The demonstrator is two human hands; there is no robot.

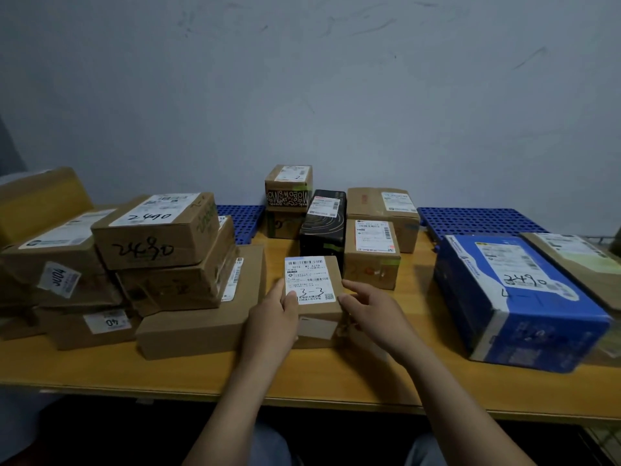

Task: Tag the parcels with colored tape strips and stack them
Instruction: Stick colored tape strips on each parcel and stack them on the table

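Two-handedly steadying the small parcel [322,311] at 6 o'clock, gripping with left hand [272,317], touching straight-fingered with right hand [373,307]. Probably best keeping label upward, taping bare cardboard.

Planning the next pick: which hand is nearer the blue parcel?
Right. The right hand touches the right edge of the small parcel, toward the blue parcel; the left hand grips its left edge, farther off.

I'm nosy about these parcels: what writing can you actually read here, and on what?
"3-3": label on the small brown cardboard box in the left hand.
"2490", roughly: large blue parcel, top brown carton on the left stack.
"3004": white sticker, far left.
"40": low white label.
Printed text: too small or blurred.
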